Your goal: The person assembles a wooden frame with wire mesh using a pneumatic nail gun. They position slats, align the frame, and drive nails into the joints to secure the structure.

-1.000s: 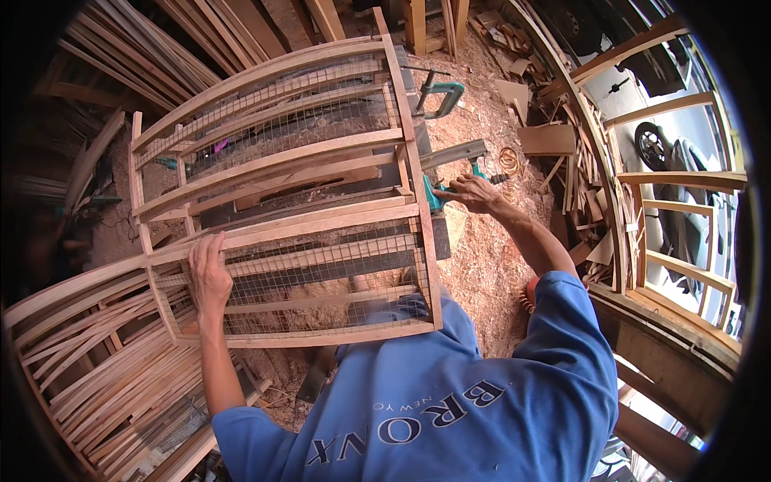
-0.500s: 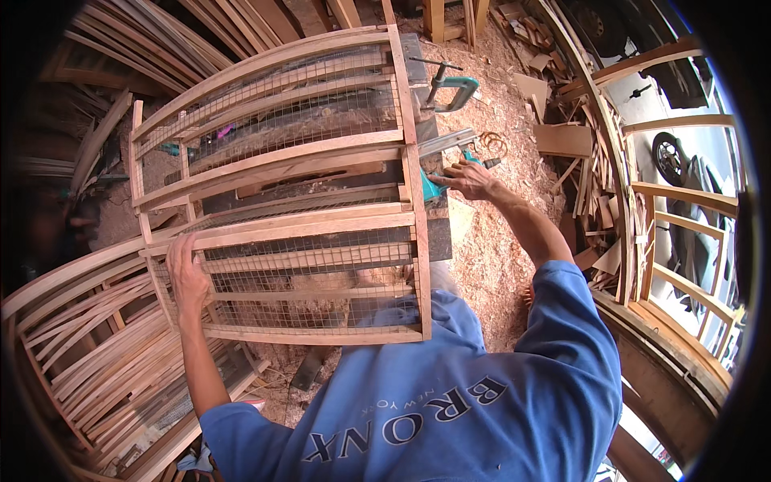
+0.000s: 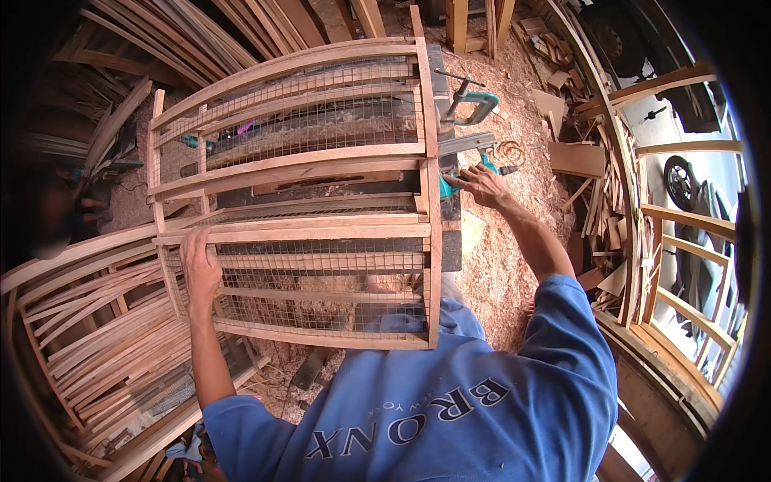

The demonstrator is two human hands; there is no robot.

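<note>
A wooden frame with wire mesh point(image 3: 313, 233) lies before me, its slatted panels crossing the middle of the view. My left hand point(image 3: 201, 271) is wrapped over the frame's near left rail, the fingers on the upper side. Beyond the frame's right upright, my right hand point(image 3: 480, 185) is closed on a teal power tool point(image 3: 446, 187); the hand and wood hide much of its body. Just above it is a grey metal bar point(image 3: 466, 145). A teal C-clamp point(image 3: 484, 108) is fixed on the dark bench point(image 3: 451, 241) farther up.
Wood shavings point(image 3: 514, 241) cover the floor. Offcuts point(image 3: 598, 201) pile up at the right, near a parked motorcycle point(image 3: 699, 217). Long slats point(image 3: 112, 345) fill the lower left, and more boards point(image 3: 217, 32) lean at the back. A dark, blurred person point(image 3: 52, 205) is at the far left.
The whole scene sits slightly farther right and lower in the view. Both hands keep their places on the frame and the power tool. At the far left, the dark figure shows more.
</note>
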